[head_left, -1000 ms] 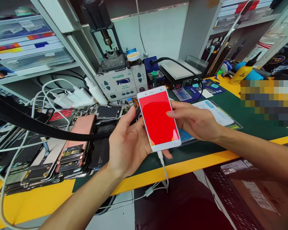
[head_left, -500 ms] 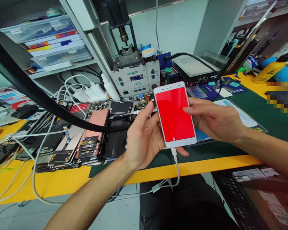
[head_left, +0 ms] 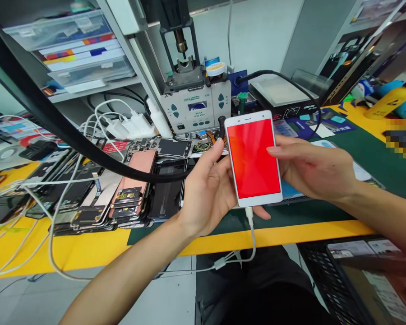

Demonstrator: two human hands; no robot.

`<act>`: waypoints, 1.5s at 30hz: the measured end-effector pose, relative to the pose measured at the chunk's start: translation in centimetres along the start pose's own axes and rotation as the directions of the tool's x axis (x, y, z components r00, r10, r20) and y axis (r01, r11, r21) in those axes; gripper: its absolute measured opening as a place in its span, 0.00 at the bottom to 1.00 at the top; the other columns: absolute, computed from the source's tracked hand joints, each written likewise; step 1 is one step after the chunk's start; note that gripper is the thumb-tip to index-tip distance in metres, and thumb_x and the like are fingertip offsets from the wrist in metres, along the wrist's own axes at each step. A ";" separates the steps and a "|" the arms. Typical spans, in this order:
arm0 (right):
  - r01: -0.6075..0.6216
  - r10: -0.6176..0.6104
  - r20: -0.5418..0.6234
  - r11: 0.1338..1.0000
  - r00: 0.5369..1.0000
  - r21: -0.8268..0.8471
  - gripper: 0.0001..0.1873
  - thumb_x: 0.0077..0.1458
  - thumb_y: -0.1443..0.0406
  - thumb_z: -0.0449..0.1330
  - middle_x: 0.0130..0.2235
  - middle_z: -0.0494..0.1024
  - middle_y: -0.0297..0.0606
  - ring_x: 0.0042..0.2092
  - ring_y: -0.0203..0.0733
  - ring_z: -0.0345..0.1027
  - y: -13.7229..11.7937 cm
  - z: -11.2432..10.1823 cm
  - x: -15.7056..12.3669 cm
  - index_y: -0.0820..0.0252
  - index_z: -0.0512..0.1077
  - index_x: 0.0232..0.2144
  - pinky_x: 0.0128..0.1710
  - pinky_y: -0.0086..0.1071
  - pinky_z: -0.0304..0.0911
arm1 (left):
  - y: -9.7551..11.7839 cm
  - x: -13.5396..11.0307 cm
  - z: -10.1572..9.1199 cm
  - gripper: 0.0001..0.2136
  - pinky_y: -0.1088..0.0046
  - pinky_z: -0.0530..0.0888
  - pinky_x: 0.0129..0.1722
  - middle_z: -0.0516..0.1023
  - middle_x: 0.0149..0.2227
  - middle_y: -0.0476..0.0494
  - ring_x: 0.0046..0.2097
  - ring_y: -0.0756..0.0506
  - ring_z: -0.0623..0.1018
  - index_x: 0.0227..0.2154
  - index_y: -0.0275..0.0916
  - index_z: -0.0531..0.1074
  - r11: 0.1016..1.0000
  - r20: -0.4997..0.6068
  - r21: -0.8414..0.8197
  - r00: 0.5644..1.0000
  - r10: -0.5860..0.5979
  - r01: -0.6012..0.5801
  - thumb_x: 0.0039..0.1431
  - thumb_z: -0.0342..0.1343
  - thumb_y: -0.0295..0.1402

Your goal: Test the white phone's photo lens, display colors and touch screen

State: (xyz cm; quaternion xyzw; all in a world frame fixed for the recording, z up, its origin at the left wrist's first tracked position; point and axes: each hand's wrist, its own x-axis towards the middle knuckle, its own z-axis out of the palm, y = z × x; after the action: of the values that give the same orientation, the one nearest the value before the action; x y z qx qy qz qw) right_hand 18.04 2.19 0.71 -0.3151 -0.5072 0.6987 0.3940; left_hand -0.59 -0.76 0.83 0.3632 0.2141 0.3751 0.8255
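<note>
A white smartphone point(head_left: 253, 157) with a solid red screen is held upright above the bench edge. My left hand point(head_left: 208, 192) cradles it from below and the left, thumb along its left side. My right hand point(head_left: 311, 169) grips its right edge, thumb resting at the screen's border. A white cable point(head_left: 252, 232) is plugged into the phone's bottom and loops down below the bench.
Stacks of opened phones and parts point(head_left: 122, 192) lie at the left on the yellow bench point(head_left: 88, 248). A grey rework station point(head_left: 198, 108), white chargers point(head_left: 128, 126), a hot plate point(head_left: 279, 95) and a thick black hose point(head_left: 54, 122) stand behind. A green mat point(head_left: 375, 158) covers the right.
The view has swung left, so the phone and both hands appear further right and a little higher. The grip on the phone is the same and the screen stays red.
</note>
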 end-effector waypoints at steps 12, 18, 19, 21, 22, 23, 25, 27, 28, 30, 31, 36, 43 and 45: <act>0.022 -0.021 0.007 0.999 1.000 -0.047 0.19 0.56 0.63 0.58 0.43 0.81 0.42 0.40 0.53 0.76 0.2 -0.2 -0.1 0.57 0.72 0.51 0.33 0.41 0.70 | 0.1 0.2 -0.3 0.31 0.55 0.78 0.35 0.73 0.51 0.32 0.46 0.33 0.77 0.53 0.35 0.70 0.997 0.009 -0.074 1.000 -0.028 0.028 0.63 0.38 0.55; 0.022 -0.023 0.001 0.977 1.000 -0.211 0.14 0.54 0.62 0.64 0.34 0.81 0.37 0.30 0.44 0.75 0.3 0.1 0.0 0.57 0.73 0.44 0.28 0.36 0.69 | 0.1 0.2 -0.2 0.31 0.55 0.79 0.35 0.73 0.52 0.32 0.49 0.32 0.76 0.55 0.34 0.70 0.998 -0.005 -0.062 1.000 -0.020 0.019 0.63 0.38 0.54; 0.033 -0.032 0.008 0.976 0.999 -0.217 0.15 0.54 0.61 0.65 0.34 0.82 0.37 0.31 0.44 0.75 0.2 0.1 0.0 0.56 0.73 0.44 0.29 0.36 0.70 | 0.1 0.2 -0.1 0.31 0.55 0.79 0.35 0.73 0.53 0.32 0.49 0.31 0.76 0.55 0.34 0.69 0.998 -0.005 -0.062 1.000 -0.021 0.021 0.64 0.38 0.54; 0.034 -0.031 0.020 0.979 0.999 -0.203 0.16 0.55 0.60 0.65 0.35 0.82 0.38 0.32 0.46 0.75 0.2 0.2 0.1 0.56 0.73 0.45 0.30 0.37 0.70 | 0.1 0.2 -0.1 0.31 0.55 0.79 0.35 0.72 0.54 0.32 0.50 0.31 0.75 0.57 0.35 0.68 0.998 -0.005 -0.067 1.000 -0.021 0.021 0.64 0.37 0.53; 0.025 -0.021 0.024 0.982 1.000 -0.189 0.17 0.55 0.59 0.64 0.36 0.82 0.39 0.32 0.47 0.76 0.1 0.2 0.1 0.56 0.73 0.47 0.30 0.37 0.70 | 0.1 0.2 -0.1 0.32 0.55 0.79 0.35 0.72 0.54 0.33 0.51 0.31 0.75 0.58 0.35 0.67 0.997 -0.003 -0.069 1.000 -0.022 0.022 0.64 0.37 0.53; 0.014 -0.010 0.026 0.985 1.000 -0.174 0.18 0.55 0.59 0.64 0.36 0.82 0.40 0.32 0.48 0.76 0.1 0.2 0.1 0.56 0.72 0.48 0.30 0.38 0.70 | 0.1 0.2 -0.1 0.32 0.55 0.79 0.35 0.73 0.54 0.33 0.51 0.30 0.75 0.59 0.36 0.66 0.997 -0.001 -0.071 1.000 -0.024 0.024 0.64 0.37 0.53; -0.010 0.014 0.029 0.990 0.999 -0.141 0.20 0.56 0.59 0.62 0.38 0.82 0.41 0.33 0.50 0.76 0.0 0.1 0.0 0.57 0.71 0.51 0.30 0.39 0.70 | 0.1 0.2 -0.2 0.32 0.54 0.79 0.35 0.73 0.55 0.33 0.52 0.30 0.75 0.59 0.37 0.66 0.997 0.003 -0.076 1.000 -0.022 0.022 0.64 0.37 0.54; -0.015 0.018 0.035 0.994 0.999 -0.104 0.22 0.57 0.60 0.61 0.40 0.82 0.43 0.35 0.51 0.76 0.0 0.1 0.0 0.57 0.70 0.53 0.31 0.40 0.71 | 0.1 0.2 -0.2 0.32 0.54 0.79 0.35 0.73 0.54 0.33 0.52 0.29 0.75 0.59 0.37 0.66 0.997 0.010 -0.077 1.000 -0.021 0.022 0.63 0.38 0.54; -0.013 0.016 0.037 0.996 0.999 -0.088 0.22 0.57 0.60 0.60 0.41 0.82 0.43 0.36 0.51 0.76 0.0 0.0 0.0 0.57 0.70 0.54 0.32 0.41 0.71 | 0.1 0.2 -0.3 0.32 0.55 0.79 0.35 0.73 0.54 0.33 0.52 0.29 0.75 0.59 0.36 0.66 0.997 0.012 -0.076 1.000 -0.022 0.022 0.63 0.39 0.54; -0.014 0.016 0.037 0.998 0.999 -0.065 0.23 0.57 0.61 0.59 0.43 0.82 0.44 0.39 0.53 0.76 0.0 0.0 0.0 0.58 0.70 0.54 0.33 0.42 0.71 | 0.1 0.2 -0.3 0.32 0.55 0.79 0.35 0.74 0.53 0.33 0.52 0.29 0.75 0.58 0.36 0.67 0.997 0.015 -0.075 1.000 -0.024 0.025 0.62 0.40 0.55; -0.016 0.018 0.033 0.998 0.999 -0.056 0.23 0.57 0.61 0.59 0.44 0.81 0.45 0.40 0.54 0.76 0.0 0.0 0.0 0.58 0.70 0.55 0.34 0.42 0.71 | 0.1 0.2 -0.3 0.32 0.55 0.79 0.35 0.74 0.53 0.33 0.52 0.29 0.75 0.58 0.36 0.67 0.997 0.014 -0.074 1.000 -0.025 0.026 0.62 0.40 0.55; -0.025 0.025 0.011 0.999 1.000 -0.033 0.23 0.57 0.63 0.58 0.47 0.80 0.45 0.45 0.55 0.75 0.0 0.0 0.0 0.58 0.69 0.55 0.37 0.42 0.71 | 0.1 0.1 -0.3 0.32 0.55 0.79 0.35 0.73 0.54 0.33 0.52 0.29 0.75 0.59 0.36 0.66 0.997 0.017 -0.077 1.000 -0.021 0.023 0.64 0.37 0.54; -0.042 0.042 -0.012 0.999 0.999 -0.022 0.23 0.56 0.63 0.57 0.48 0.80 0.43 0.47 0.56 0.74 -0.2 0.2 -0.1 0.56 0.70 0.54 0.39 0.43 0.70 | 0.1 0.1 -0.3 0.32 0.56 0.79 0.35 0.74 0.53 0.33 0.52 0.30 0.75 0.60 0.36 0.65 0.996 0.017 -0.088 1.000 -0.024 0.025 0.63 0.38 0.54; -0.044 0.044 -0.011 0.999 0.999 -0.028 0.23 0.56 0.63 0.57 0.48 0.80 0.43 0.47 0.56 0.74 -0.2 0.2 -0.1 0.56 0.70 0.55 0.38 0.43 0.70 | 0.1 0.1 -0.3 0.32 0.56 0.79 0.35 0.74 0.53 0.32 0.52 0.30 0.75 0.59 0.36 0.66 0.996 0.021 -0.083 0.999 -0.027 0.029 0.63 0.38 0.54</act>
State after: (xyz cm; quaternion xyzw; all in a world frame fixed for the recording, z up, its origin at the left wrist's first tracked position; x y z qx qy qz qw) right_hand 18.00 2.09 0.99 -0.3354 -0.5080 0.6982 0.3766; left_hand -0.76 -0.49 0.68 0.3294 0.1951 0.3684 0.8472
